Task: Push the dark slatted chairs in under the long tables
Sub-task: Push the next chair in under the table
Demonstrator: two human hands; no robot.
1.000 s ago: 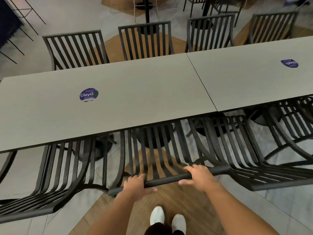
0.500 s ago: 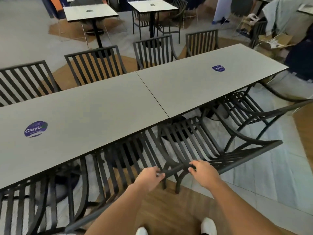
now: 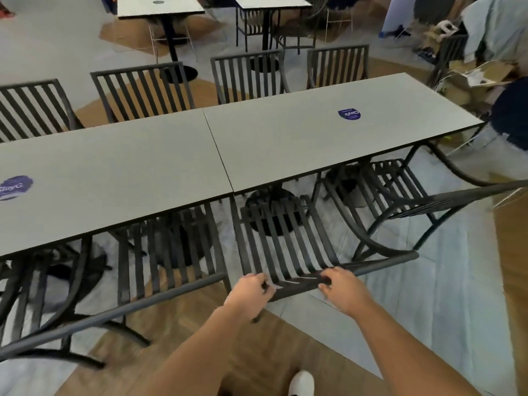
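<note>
Both hands grasp the top rail of one dark slatted chair (image 3: 283, 247) at lower centre of the frame. The left hand (image 3: 250, 290) has its fingers curled over the rail's left end; the right hand (image 3: 343, 290) curls round the rail further right, and a short stretch of rail shows between them. The rail runs on past the right hand toward the right, rising slightly across the frame, so the chair's long axis lies roughly parallel to the near edge of the bench (image 3: 314, 138). Its slats sweep up and away from the hands toward the bench, and the front of the seat is tucked under the bench edge just right of the seam where the two bench tops meet.

To the left, a neighbouring chair (image 3: 171, 252) stands partly under the left bench top (image 3: 114, 172). To the right, another chair (image 3: 400, 201) sits skewed, its back swung out toward the right edge of the frame. Four more chairs line the far side of the bench, backs upright. A round blue sticker (image 3: 349, 114) lies on the right bench top. A white shoe (image 3: 301, 382) shows at the bottom edge on the wood floor.
</note>
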